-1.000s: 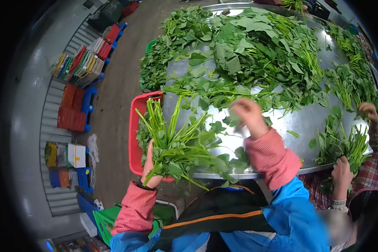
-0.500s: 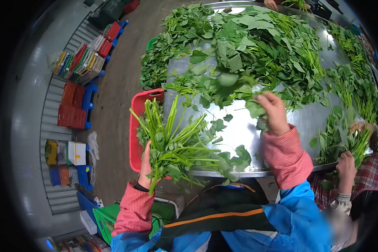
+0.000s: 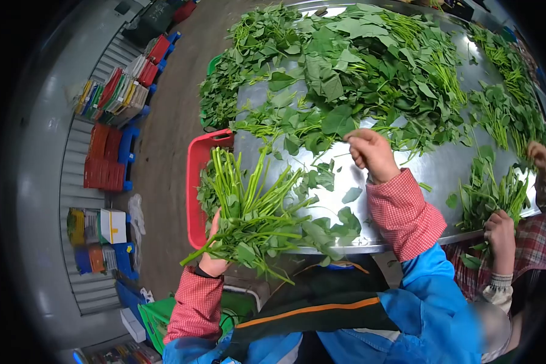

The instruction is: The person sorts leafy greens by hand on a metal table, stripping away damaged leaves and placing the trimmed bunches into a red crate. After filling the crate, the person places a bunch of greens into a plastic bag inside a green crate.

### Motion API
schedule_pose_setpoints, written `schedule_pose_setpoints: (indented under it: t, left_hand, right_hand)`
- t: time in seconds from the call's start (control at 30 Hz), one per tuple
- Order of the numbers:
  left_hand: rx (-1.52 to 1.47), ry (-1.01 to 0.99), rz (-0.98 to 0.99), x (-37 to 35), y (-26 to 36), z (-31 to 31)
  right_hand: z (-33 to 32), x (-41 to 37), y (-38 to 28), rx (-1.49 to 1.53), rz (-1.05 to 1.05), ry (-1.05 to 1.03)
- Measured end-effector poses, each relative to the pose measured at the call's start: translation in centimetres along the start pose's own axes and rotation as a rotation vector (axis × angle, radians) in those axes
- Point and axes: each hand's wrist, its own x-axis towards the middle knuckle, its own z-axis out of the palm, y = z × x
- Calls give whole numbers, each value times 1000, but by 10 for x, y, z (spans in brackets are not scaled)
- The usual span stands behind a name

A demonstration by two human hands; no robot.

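My left hand [image 3: 213, 258] is wrapped round a thick bunch of leafy green stems [image 3: 249, 209], cut ends pointing up and away, leaves drooping over the table's near edge. Over the middle of the metal table, my right hand [image 3: 373, 153] has its fingers curled together. Whether anything small is pinched in them, I cannot make out. A broad single leaf [image 3: 338, 120] lies just beyond its fingertips. Loose leaves [image 3: 346, 224] are scattered on the metal between both hands.
A large heap of greens [image 3: 370, 67] covers the far part of the metal table [image 3: 446, 167]. Beside the left edge hangs a red crate [image 3: 195, 200] with leaves inside. On the right, a co-worker's hands [image 3: 499, 233] handle another bunch. Stacked crates [image 3: 105, 158] line the wall.
My right hand has moved slightly left, and the leaf at its fingers is no longer seen there. A blurred leaf beyond it now appears still. The bunch in my left hand has tilted slightly.
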Motion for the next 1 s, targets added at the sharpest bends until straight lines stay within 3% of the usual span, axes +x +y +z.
schedule_pose_setpoints:
  t: [0.03,0.07,0.13,0.2,0.23,0.33,0.37,0.4,0.5,0.53,0.6,0.7,0.73,0.8,0.87,0.93,1.0]
  left_hand:
    - [3,1,-22,0,0,0]
    - [9,-9,-39,2,1,1]
    - [18,-36,-76,6,7,9]
    - [25,-36,-89,9,7,14]
    - [52,-45,-79,12,6,15]
    - [232,-133,4,8,-7,0]
    - [273,-108,23,5,-9,-2]
    - [315,-84,44,3,-8,-3]
    - [437,-23,52,1,-8,-6]
    - [454,-9,64,4,-8,-4]
    - [480,-30,61,11,-4,2]
    - [412,-9,27,12,-3,2]
    - [421,9,33,9,-9,-4]
    - [405,63,8,2,-21,-11]
    - [363,118,-47,-1,-27,-16]
    - [362,156,-32,0,-25,-10]
    - [430,158,28,8,-20,-1]
  right_hand:
    - [8,-1,8,-255,-2,1]
    - [14,0,14,-359,128,-128]
    - [37,-1,23,-299,95,-280]
    - [53,0,15,-406,203,-619]
    - [58,6,33,-397,39,-650]
    - [46,6,21,-66,-94,-151]
    - [31,10,17,-88,-177,58]
    - [13,10,12,-62,-31,95]
    - [39,-25,-1,-109,54,-281]
    - [55,-35,13,-133,-65,-378]
    - [83,-43,11,-491,-405,-501]
    - [64,-29,8,-358,-233,-372]
    - [58,-37,-22,-154,-94,-285]
    - [32,-30,-24,42,-170,-28]
    - [21,-32,-15,-142,-200,-7]
    - [52,-54,-12,-265,152,-143]
    - [81,-64,31,-481,-10,-182]
